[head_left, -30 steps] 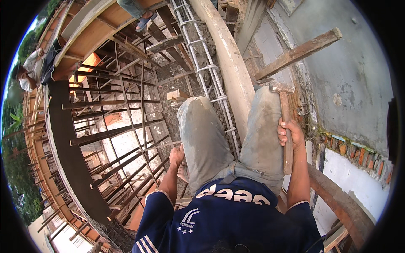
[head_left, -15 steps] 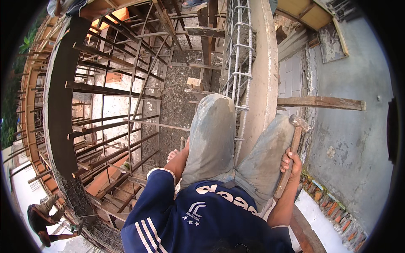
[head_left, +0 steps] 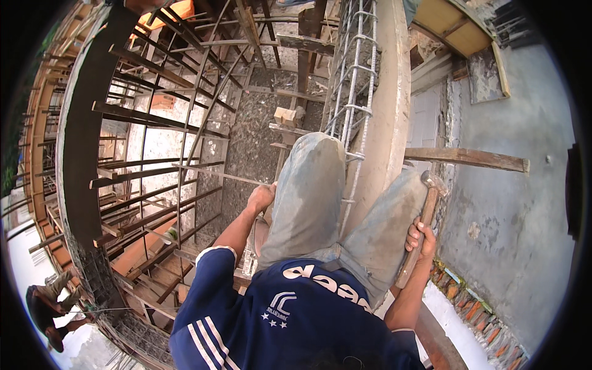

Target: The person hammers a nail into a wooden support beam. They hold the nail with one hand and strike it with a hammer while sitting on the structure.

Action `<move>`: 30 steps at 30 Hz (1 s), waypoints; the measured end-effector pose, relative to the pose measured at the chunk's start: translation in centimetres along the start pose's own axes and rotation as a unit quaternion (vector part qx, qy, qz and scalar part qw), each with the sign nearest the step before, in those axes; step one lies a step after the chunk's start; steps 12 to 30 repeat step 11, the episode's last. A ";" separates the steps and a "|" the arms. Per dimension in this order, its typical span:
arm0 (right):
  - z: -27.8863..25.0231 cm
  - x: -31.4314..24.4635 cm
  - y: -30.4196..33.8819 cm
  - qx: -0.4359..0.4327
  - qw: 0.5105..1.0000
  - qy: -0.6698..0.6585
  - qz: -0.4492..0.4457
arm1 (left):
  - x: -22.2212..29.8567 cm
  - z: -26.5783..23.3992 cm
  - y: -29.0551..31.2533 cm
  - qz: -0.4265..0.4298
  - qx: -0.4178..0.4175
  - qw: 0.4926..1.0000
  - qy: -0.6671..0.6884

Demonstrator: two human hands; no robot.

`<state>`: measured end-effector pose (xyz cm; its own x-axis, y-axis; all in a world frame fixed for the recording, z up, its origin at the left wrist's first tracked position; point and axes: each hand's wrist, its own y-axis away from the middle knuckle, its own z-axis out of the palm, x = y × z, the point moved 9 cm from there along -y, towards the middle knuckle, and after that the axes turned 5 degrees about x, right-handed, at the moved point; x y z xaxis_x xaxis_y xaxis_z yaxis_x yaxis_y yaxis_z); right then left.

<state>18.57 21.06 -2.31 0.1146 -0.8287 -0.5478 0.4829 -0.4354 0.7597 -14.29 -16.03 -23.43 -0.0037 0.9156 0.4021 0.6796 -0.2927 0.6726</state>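
Note:
My right hand (head_left: 422,239) is wrapped round the wooden handle of a hammer (head_left: 428,213) beside my right knee. The hammer's metal head points away from me, and the handle's butt sticks out below my fist. My left hand (head_left: 262,197) is closed beside my left thigh, at the end of a thin wooden strip (head_left: 219,174). Its fingertips are partly behind the leg, so I cannot make out what they grip. Between my legs runs a rebar cage (head_left: 350,117) along a concrete-faced wooden form board (head_left: 383,117).
Timber props and braces (head_left: 160,123) fill the left side, beside a dark beam form (head_left: 86,135). A plank (head_left: 465,158) juts toward the grey wall (head_left: 512,203). A small wood block (head_left: 285,115) lies ahead. Another person (head_left: 49,311) is at lower left.
My left hand has come up and forward from low beside my left leg, where its fingers were spread, and is now closed. The right hand still holds the hammer, nearly unmoved.

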 end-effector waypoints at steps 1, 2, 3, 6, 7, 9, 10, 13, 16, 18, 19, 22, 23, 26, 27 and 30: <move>0.1 0.1 0.1 0.002 1.000 -0.002 -0.002 | -0.5 -1.7 0.9 -0.031 0.021 0.998 -0.050; 0.5 0.0 0.0 -0.001 1.000 0.000 -0.003 | -1.7 -2.2 1.1 -0.026 0.010 0.998 -0.050; 0.8 0.0 0.0 -0.002 1.000 0.001 -0.004 | -3.3 -2.5 1.3 -0.022 -0.002 0.999 -0.049; 0.5 0.0 -0.1 -0.003 1.000 0.006 -0.020 | -4.5 -4.6 4.6 -0.020 -0.037 0.999 -0.022; 0.5 0.0 0.0 -0.002 1.000 0.005 -0.024 | -3.9 -5.8 6.4 -0.022 -0.045 0.999 -0.010; 0.1 0.1 0.0 0.005 0.999 0.012 -0.035 | -3.7 -8.0 8.9 -0.036 -0.010 0.999 0.022; 0.2 0.2 -0.1 0.006 0.999 0.015 -0.032 | -3.8 -9.1 10.1 -0.045 0.010 0.998 0.038; 0.3 0.2 -0.2 0.007 0.999 0.018 -0.028 | -3.7 -10.4 10.8 -0.047 0.038 0.998 -0.001; 0.3 0.2 -0.2 0.007 0.999 0.018 -0.028 | -3.7 -10.4 10.8 -0.047 0.038 0.998 -0.001; 0.3 0.2 -0.2 0.007 0.999 0.018 -0.028 | -3.7 -10.4 10.8 -0.047 0.038 0.998 -0.001; 0.3 0.2 -0.2 0.007 0.999 0.018 -0.028 | -3.7 -10.4 10.8 -0.047 0.038 0.998 -0.001; 0.3 0.2 -0.2 0.007 0.999 0.018 -0.028 | -3.7 -10.4 10.8 -0.047 0.038 0.998 -0.001; 0.3 0.2 -0.2 0.007 0.999 0.018 -0.028 | -3.7 -10.4 10.8 -0.047 0.038 0.998 -0.001; 0.3 0.2 -0.2 0.007 0.999 0.018 -0.028 | -3.7 -10.4 10.8 -0.047 0.038 0.998 -0.001; 0.3 0.2 -0.2 0.007 0.999 0.018 -0.028 | -3.7 -10.4 10.8 -0.047 0.038 0.998 -0.001; 0.3 0.2 -0.2 0.007 0.999 0.018 -0.028 | -3.7 -10.4 10.8 -0.047 0.038 0.998 -0.001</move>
